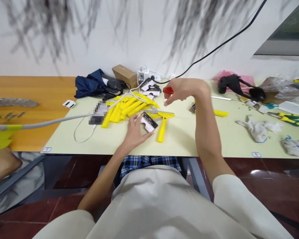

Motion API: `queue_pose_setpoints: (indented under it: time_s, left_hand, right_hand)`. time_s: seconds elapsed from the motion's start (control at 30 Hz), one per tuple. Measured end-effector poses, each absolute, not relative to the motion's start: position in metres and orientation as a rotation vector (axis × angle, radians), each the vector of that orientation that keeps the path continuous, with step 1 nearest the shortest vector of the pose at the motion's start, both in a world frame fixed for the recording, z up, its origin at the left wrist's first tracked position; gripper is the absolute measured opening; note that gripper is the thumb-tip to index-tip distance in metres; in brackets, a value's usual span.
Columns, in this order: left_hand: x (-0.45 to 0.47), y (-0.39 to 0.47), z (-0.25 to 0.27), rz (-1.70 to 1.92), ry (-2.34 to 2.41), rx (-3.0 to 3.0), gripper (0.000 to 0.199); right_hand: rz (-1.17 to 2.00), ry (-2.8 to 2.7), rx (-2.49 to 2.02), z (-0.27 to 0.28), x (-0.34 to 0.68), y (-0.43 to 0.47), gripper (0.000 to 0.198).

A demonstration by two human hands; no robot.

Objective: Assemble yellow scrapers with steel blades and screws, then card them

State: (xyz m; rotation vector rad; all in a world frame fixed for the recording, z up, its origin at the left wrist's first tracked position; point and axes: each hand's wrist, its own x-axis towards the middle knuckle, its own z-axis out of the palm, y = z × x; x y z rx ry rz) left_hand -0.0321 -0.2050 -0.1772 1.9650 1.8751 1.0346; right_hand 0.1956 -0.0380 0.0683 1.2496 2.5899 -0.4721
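Observation:
My left hand (135,133) is closed on a small black-and-white packet (149,122), thumb along its near edge and fingers at its far edge. Just right of that packet lies a yellow scraper (161,130), its metal blade toward the wall and its handle toward me. Raised above the table, my right hand (183,90) pinches a small red object (167,90) whose kind I cannot make out. Several yellow scraper handles (124,108) lie heaped beyond my left hand. More black-and-white packets (149,88) are stacked behind the heap.
A phone-like blurred device (98,113) with a white cable lies left of the heap. Along the back are a navy umbrella (89,83) and a cardboard box (126,75). To the right are crumpled tissue (255,129) and yellow-green pliers (289,119).

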Motion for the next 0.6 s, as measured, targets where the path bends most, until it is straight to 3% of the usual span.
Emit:
queue_pose_setpoints:
  time_s: [0.27, 0.6]
  left_hand:
    - [-0.048, -0.204, -0.179, 1.245, 1.922, 1.943, 0.104]
    - [-0.047, -0.204, -0.177, 1.262, 1.913, 1.875, 0.101]
  right_hand:
    - [-0.505, 2.155, 1.083, -0.030, 0.142, 0.030, 0.091]
    - [-0.662, 2.187, 0.892, -0.049, 0.134, 0.037, 0.084]
